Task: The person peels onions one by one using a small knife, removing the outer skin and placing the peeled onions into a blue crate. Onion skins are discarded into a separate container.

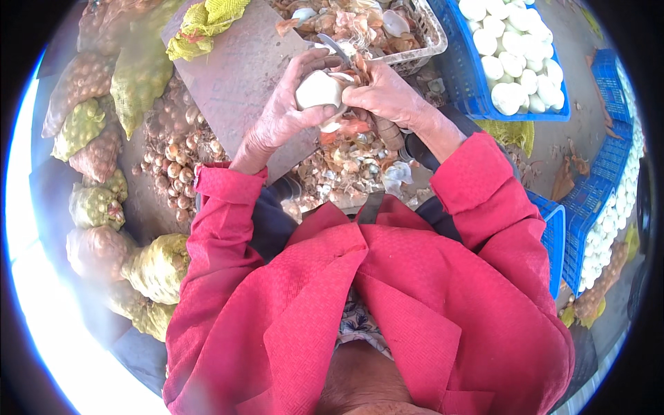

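Observation:
My left hand (290, 104) is wrapped round a white, mostly peeled onion (319, 90), thumb below and fingers over the top. Beside it, my right hand (387, 93) is closed, its thumb against the onion's right side. A small knife's blade (333, 45) sticks out up and to the left from the right hand; its handle is hidden in the fingers. Strips of brown onion skin (360, 69) hang between the two hands. Below them lies a heap of loose onion peel (353, 166).
A pale basket (432, 45) of skins stands ahead, beside a flat board (228, 62). Blue crates (477, 104) of peeled white onions line the right. Unpeeled onions (176, 169) lie on the left floor, near full mesh sacks (142, 83). A yellow mesh bag (200, 31) lies on the board.

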A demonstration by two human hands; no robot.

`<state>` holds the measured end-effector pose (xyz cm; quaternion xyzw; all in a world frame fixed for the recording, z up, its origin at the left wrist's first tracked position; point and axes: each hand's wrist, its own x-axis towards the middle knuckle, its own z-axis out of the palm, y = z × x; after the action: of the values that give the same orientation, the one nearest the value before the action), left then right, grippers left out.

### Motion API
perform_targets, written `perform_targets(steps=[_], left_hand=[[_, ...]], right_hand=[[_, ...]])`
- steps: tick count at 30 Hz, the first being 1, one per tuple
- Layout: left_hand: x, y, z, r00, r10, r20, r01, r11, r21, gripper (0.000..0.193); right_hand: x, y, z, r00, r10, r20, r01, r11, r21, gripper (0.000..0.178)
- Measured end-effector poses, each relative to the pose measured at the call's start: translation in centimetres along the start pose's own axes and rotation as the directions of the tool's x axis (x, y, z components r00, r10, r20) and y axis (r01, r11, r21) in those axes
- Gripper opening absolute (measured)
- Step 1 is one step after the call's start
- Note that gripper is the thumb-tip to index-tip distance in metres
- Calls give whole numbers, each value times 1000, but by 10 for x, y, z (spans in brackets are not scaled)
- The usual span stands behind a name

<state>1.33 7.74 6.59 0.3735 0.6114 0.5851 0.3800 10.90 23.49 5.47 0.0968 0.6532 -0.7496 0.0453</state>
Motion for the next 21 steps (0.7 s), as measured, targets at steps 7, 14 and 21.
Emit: perform_targets(steps=[7, 14, 21], left_hand=[[-1, -7, 0, 991, -3, -132, -14, 991, -130, 62], [-1, -8, 3, 963, -54, -263, 24, 993, -116, 46], [-1, -9, -8, 956, -198, -218, 107, 924, -367, 37]], right_hand=[[2, -7, 4, 990, 123, -68, -111, 980, 166, 20], [6, -6, 1, 973, 152, -172, -89, 939, 331, 20], [6, -5, -13, 973, 119, -198, -56, 953, 299, 19]])
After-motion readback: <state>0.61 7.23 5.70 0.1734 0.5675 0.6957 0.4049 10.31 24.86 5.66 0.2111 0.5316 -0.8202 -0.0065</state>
